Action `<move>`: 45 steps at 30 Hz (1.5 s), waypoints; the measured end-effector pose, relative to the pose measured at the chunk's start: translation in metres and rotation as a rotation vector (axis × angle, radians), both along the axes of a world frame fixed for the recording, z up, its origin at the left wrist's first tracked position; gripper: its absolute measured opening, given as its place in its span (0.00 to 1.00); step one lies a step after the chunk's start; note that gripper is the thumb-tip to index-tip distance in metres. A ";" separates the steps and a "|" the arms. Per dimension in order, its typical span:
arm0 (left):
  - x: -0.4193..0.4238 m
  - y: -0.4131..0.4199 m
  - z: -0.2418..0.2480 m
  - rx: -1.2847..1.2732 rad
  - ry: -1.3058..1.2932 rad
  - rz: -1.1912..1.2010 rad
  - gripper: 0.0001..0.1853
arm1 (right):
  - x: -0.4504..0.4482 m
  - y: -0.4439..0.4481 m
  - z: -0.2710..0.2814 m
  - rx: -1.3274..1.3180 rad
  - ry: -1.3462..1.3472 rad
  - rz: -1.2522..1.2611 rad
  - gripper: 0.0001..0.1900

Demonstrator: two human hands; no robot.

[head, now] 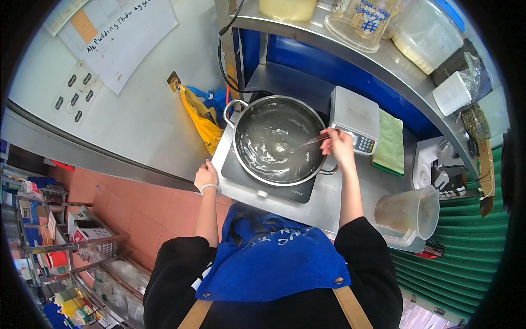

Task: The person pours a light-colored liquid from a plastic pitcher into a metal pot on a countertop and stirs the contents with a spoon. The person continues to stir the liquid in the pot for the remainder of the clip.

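Note:
A wide steel pot (280,184) with loop handles stands on a black induction cooktop (294,194), and clear liquid (271,131) ripples inside it. My right hand (337,144) is over the pot's right rim, its fingers closed around the dark handle of a metal stirring utensil (316,140). The utensil's lower end is under the liquid, so its shape is hidden. At the left edge of the steel counter (242,189), my left hand (206,175) rests with its fingers curled and partly hidden. No loose object shows in it.
Right of the pot are a digital scale (355,115), a green cloth or pad (388,142) and a clear plastic pitcher (404,211). A steel shelf (304,37) with containers overhangs the back. A white appliance panel (156,123) with a yellow bag (199,115) borders the left.

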State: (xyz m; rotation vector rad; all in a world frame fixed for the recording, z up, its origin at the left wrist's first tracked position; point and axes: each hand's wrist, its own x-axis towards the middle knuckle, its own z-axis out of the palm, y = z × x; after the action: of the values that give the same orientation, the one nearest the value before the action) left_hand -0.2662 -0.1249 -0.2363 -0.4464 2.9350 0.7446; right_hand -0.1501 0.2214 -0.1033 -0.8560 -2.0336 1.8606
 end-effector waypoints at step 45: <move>0.000 -0.001 -0.003 -0.011 -0.002 0.004 0.27 | -0.010 0.004 -0.002 0.120 -0.021 -0.031 0.16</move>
State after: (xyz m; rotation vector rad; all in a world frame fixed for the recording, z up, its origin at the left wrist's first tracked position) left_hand -0.2667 -0.1258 -0.2389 -0.4532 2.9386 0.7282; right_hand -0.1601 0.2255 -0.1057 -0.8736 -2.1079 1.7006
